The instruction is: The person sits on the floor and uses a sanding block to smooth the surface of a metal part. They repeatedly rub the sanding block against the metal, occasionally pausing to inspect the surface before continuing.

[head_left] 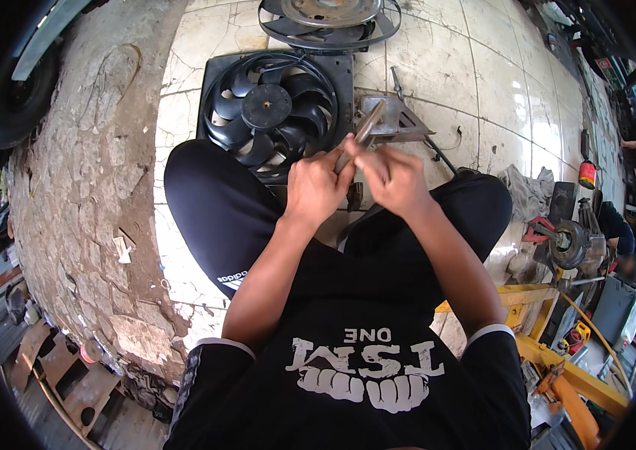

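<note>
A slim brownish rod-like piece [370, 124], smeared by motion, slants up and away from between my hands; its exact kind is unclear. My left hand [314, 185] is closed around its lower end. My right hand [393, 176] is also closed, with its fingers crossing the rod just above the left. Just beyond my hands lies a black radiator fan [267, 106] with curved blades in a square shroud. A triangular grey metal bracket [400, 124] with rusty edges rests on the tiles right of the fan, partly behind the rod.
At the far end, a rusty round metal disc [331, 10] sits on another black fan [280, 30]. Right of my knee are a grey cloth [526, 191], a red can [586, 175] and a small wheel [568, 246]. A yellow metal frame [573, 373] stands lower right. Broken paving [85, 195] borders the tiles.
</note>
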`<move>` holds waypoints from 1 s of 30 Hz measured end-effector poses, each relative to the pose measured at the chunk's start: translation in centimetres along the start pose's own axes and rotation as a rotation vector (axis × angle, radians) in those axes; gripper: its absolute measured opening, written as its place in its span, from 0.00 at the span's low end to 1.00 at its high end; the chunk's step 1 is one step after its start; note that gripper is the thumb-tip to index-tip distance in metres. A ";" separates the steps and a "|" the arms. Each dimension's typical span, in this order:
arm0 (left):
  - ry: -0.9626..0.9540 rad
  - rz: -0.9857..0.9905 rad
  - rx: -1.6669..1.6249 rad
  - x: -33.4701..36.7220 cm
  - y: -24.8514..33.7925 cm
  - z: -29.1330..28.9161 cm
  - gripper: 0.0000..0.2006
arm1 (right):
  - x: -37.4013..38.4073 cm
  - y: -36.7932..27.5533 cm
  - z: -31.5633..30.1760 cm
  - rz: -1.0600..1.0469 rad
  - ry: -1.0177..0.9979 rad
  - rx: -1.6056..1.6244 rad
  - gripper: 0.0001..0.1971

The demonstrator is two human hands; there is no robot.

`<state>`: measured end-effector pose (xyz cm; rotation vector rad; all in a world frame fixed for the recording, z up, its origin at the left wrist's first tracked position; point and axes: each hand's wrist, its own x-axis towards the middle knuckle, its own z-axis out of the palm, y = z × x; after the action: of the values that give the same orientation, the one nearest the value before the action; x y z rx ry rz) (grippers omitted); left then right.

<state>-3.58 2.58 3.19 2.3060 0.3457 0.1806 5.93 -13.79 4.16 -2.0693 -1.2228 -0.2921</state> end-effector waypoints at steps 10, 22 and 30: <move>0.019 -0.003 -0.010 0.1 -0.2 -0.2 0.22 | 1.0 -0.9 -0.4 0.024 -0.042 -0.080 0.13; 0.105 0.051 -0.028 -0.1 0.2 -0.1 0.16 | 1.6 3.6 0.2 0.418 0.038 -0.088 0.08; 0.063 0.056 -0.061 0.1 -0.3 0.4 0.19 | 1.0 2.2 0.3 0.474 0.223 0.325 0.08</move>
<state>-3.43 2.51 2.69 2.2546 0.3033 0.2882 8.25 -13.59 3.47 -1.9089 -0.5778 -0.0893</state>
